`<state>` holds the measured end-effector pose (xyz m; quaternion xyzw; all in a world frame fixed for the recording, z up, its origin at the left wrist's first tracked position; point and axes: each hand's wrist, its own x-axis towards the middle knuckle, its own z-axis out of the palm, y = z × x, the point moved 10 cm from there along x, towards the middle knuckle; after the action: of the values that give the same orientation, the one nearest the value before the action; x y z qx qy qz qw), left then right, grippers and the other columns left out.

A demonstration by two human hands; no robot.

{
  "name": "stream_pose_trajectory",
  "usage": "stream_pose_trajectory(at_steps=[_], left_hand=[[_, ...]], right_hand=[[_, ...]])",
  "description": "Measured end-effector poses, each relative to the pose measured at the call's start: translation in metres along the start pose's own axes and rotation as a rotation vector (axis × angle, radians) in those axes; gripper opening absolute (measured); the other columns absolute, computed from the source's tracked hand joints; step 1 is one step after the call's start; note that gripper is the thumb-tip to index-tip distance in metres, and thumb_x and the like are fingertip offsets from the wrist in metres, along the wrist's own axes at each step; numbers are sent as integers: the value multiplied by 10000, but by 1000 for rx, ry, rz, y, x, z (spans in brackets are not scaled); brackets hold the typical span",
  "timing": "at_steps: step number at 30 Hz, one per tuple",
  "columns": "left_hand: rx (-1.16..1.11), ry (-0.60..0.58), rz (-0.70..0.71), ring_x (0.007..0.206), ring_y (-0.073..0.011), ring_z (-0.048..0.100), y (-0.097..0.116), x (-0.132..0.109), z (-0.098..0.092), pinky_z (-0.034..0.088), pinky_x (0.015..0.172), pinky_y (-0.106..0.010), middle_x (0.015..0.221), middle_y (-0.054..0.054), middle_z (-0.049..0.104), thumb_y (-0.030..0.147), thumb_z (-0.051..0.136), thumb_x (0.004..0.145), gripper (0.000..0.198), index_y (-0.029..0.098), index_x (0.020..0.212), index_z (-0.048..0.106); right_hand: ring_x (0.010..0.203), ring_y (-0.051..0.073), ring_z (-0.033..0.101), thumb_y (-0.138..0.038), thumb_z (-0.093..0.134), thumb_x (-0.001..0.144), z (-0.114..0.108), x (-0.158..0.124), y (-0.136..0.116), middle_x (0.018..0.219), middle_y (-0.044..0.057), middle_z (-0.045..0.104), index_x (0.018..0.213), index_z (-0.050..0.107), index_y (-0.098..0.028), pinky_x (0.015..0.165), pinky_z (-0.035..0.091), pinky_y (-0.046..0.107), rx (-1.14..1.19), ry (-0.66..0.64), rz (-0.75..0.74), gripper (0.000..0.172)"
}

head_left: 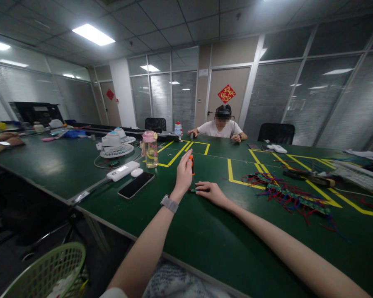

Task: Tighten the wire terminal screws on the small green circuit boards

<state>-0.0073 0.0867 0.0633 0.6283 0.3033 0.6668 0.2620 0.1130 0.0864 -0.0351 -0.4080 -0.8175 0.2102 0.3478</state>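
Observation:
My left hand [183,176], a watch with a grey band [169,203] on its wrist, is closed on a screwdriver [192,159] with an orange and black handle. The screwdriver stands upright, its thin shaft pointing down at a small green circuit board [192,191] on the table. Whether the tip touches the board is too small to tell. My right hand [214,193] rests low on the table, fingertips pinching the board's right end. To the right lies a row of similar circuit boards [294,196] with red and blue wires.
On the green table [205,248], a phone [136,184], power strip [123,171], pink-lidded bottle [150,150] and white fans [116,145] stand to the left. Another person [221,127] sits opposite. A keyboard [359,176] lies far right; a green basket [49,269] stands below.

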Motion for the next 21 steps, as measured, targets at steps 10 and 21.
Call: stream_pose_trajectory(at_steps=[10, 21], left_hand=[[18, 78, 12, 859, -149, 599, 10, -2, -10, 484, 741, -257, 998, -68, 628, 262, 584, 803, 262, 193, 1045, 654], [70, -8, 58, 1190, -170, 454, 8, -1, 0, 311, 1044, -325, 1214, -73, 533, 244, 396, 899, 350, 229, 1200, 572]], right_hand=[[1114, 247, 554, -344, 631, 775, 0, 0, 2, 1115, 67, 658, 932, 728, -229, 990, 393, 412, -5, 6, -7, 217], [1111, 248, 557, -345, 626, 776, 1, 1, 1, 1114, 63, 660, 948, 724, -230, 982, 403, 402, -22, 1, -20, 229]])
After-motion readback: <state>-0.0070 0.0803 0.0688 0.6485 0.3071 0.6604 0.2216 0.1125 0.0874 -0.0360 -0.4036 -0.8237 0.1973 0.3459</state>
